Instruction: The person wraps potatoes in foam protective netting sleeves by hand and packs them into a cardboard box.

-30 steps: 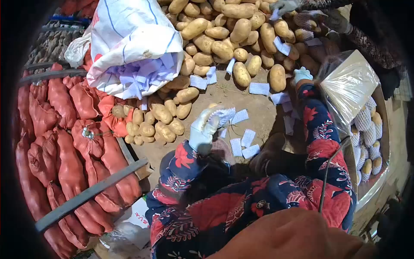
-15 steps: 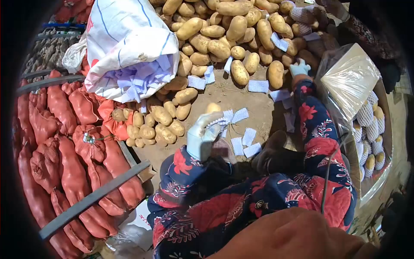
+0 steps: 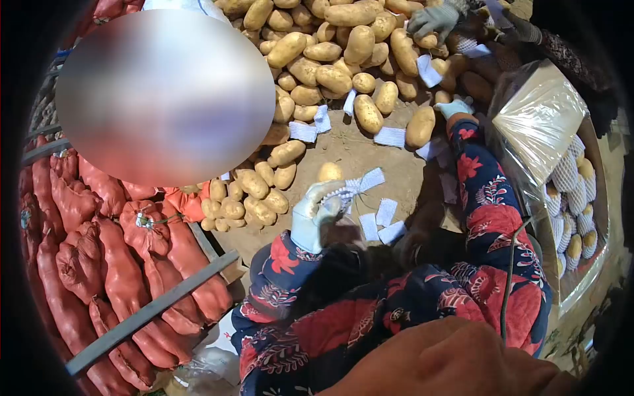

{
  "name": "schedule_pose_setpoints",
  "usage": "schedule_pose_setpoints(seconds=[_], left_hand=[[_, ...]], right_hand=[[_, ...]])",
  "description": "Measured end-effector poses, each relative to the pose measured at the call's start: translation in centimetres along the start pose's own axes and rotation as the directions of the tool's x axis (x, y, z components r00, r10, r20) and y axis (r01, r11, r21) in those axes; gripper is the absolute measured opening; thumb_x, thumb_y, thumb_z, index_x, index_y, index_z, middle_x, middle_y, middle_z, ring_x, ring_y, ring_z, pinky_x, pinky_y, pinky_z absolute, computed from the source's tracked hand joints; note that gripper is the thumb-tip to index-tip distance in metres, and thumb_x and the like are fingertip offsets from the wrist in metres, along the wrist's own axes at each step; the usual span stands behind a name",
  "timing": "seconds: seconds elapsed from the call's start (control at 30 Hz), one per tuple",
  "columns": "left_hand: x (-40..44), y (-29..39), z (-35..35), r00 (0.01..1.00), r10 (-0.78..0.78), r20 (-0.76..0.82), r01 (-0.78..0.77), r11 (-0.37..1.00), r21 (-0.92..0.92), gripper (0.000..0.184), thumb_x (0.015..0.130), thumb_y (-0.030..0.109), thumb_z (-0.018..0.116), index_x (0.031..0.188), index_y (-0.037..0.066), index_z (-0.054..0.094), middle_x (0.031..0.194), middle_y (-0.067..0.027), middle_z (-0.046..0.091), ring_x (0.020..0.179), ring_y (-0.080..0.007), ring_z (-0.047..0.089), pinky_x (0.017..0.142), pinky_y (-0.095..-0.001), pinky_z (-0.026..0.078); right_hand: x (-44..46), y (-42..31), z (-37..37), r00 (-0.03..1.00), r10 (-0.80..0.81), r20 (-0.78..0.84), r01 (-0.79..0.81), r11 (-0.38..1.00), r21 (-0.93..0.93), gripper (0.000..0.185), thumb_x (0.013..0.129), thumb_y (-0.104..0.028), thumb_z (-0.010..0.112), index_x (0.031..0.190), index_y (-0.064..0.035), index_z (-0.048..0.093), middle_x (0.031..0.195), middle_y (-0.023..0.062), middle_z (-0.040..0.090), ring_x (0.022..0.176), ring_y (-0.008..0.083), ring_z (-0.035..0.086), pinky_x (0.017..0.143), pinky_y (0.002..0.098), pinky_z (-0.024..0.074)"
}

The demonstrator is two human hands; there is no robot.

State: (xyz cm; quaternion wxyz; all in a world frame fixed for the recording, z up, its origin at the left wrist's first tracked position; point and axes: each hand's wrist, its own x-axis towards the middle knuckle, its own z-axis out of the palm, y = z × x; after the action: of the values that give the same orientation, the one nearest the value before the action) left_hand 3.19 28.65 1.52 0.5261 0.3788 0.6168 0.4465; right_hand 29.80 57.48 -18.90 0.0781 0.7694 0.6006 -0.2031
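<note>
My left hand (image 3: 316,214), in a pale glove, is closed round a white foam net sleeve (image 3: 349,189) near the middle of the view. Just beyond its fingers a potato (image 3: 329,171) rests on the ground. My right hand (image 3: 456,107), also gloved, reaches out to the edge of the potato pile (image 3: 330,76). Its fingers look apart, beside a small potato (image 3: 442,97); whether they touch it is hard to see. Flat foam net sleeves (image 3: 387,211) lie scattered in front of my left hand.
On the right stands a plastic-lined box (image 3: 549,277) of sleeved potatoes (image 3: 573,245). Another person's gloved hands (image 3: 434,21) are at the pile's far side. Filled red net sacks (image 3: 112,284) lie to the left behind a grey bar (image 3: 152,313). A blurred patch hides the upper left.
Another person's gloved hand has come in over the far side of the pile. My left hand keeps the sleeve; my right hand has moved slightly beside a small potato.
</note>
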Motion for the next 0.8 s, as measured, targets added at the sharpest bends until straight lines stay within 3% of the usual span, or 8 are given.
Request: schedule_pose_setpoints(seconds=[0.13,0.17,0.23,0.27,0.47,0.57,0.67,0.8], left_hand=[[-0.5,0.3,0.7,1.000,-0.014,-0.001,0.014,0.993,-0.113,0.034,0.083,0.023,0.058,0.108,0.001,0.053,0.097,-0.0049,0.054,0.084,-0.0114,0.052,0.073,-0.0252,0.043],[-0.4,0.6,0.6,1.000,0.025,-0.003,-0.026,0.999,-0.027,0.031,0.083,0.019,0.056,0.108,0.001,0.053,0.099,-0.0055,0.055,0.088,-0.0127,0.052,0.078,-0.0263,0.042],[-0.5,-0.2,0.4,0.998,0.063,-0.002,-0.063,0.998,0.015,0.029,0.083,0.015,0.054,0.108,0.001,0.053,0.102,-0.0063,0.054,0.093,-0.0146,0.051,0.082,-0.0275,0.041],[-0.5,-0.5,0.3,0.996,0.094,0.000,-0.094,0.994,0.058,0.028,0.083,0.011,0.053,0.108,0.001,0.053,0.105,-0.0072,0.054,0.098,-0.0164,0.051,0.087,-0.0287,0.039],[-1.3,-0.3,0.4,0.999,-0.024,-0.031,0.012,0.937,-0.350,0.071,0.079,0.018,0.063,0.134,0.005,0.020,0.121,-0.0148,0.042,0.102,-0.0173,0.049,0.081,-0.0285,0.045],[-2.3,-0.4,0.6,0.970,0.188,-0.154,-0.238,0.866,-0.441,0.084,0.074,0.025,0.070,0.135,0.010,0.014,0.127,-0.0127,0.033,0.111,-0.0218,0.042,0.085,-0.0332,0.046],[-3.1,-0.7,0.3,0.791,0.362,-0.493,-0.596,0.639,-0.486,0.098,0.063,0.037,0.076,0.136,0.012,0.016,0.128,-0.0104,0.036,0.114,-0.0235,0.040,0.091,-0.0380,0.041],[-10.4,-3.2,0.1,0.604,0.289,-0.743,-0.727,0.582,-0.365,0.091,0.065,0.036,0.075,0.132,0.011,0.019,0.124,-0.0100,0.038,0.110,-0.0228,0.041,0.088,-0.0371,0.041]], right_hand=[[1.6,5.2,6.3,0.977,-0.180,0.113,-0.059,0.281,0.958,0.060,0.062,-0.033,0.066,0.111,-0.0004,0.053,0.107,0.0172,0.055,0.098,0.0326,0.054,0.087,0.0397,0.0418],[-0.3,4.5,5.8,0.978,-0.182,0.106,-0.052,0.281,0.958,0.060,0.062,-0.033,0.066,0.111,-0.0004,0.053,0.107,0.0172,0.055,0.098,0.0326,0.054,0.087,0.0397,0.0418],[-3.5,3.0,4.6,0.895,-0.438,0.086,-0.395,-0.687,0.610,0.058,0.062,-0.024,0.063,0.114,-0.0024,0.050,0.110,0.0171,0.054,0.101,0.0340,0.052,0.091,0.0452,0.0393],[-4.5,2.6,4.0,0.852,-0.515,0.089,-0.497,-0.746,0.443,0.061,0.060,-0.020,0.063,0.116,-0.0039,0.048,0.113,0.0162,0.053,0.105,0.0347,0.049,0.094,0.0507,0.0362],[-12.1,-4.1,0.2,0.803,-0.595,-0.003,-0.410,-0.557,0.722,0.061,0.063,-0.023,0.067,0.114,0.0018,0.047,0.112,0.0130,0.054,0.105,0.0280,0.050,0.092,0.0405,0.0382],[-21.1,-9.9,-7.3,0.326,-0.941,-0.093,-0.023,-0.106,0.994,0.091,0.055,-0.044,0.071,0.124,0.0053,0.037,0.118,0.0161,0.048,0.108,0.0242,0.048,0.092,0.0350,0.0380],[-30.2,-14.3,-8.8,-0.159,-0.953,-0.256,0.634,-0.297,0.714,0.082,0.073,-0.046,0.062,0.131,0.0017,0.028,0.133,0.0188,0.029,0.122,0.0275,0.031,0.099,0.0365,0.0282],[-37.4,-12.0,-9.4,-0.226,-0.920,-0.319,0.603,-0.389,0.697,0.085,0.081,-0.059,0.040,0.136,0.0000,0.013,0.139,0.0192,0.018,0.127,0.0299,0.022,0.104,0.0394,0.0185]])
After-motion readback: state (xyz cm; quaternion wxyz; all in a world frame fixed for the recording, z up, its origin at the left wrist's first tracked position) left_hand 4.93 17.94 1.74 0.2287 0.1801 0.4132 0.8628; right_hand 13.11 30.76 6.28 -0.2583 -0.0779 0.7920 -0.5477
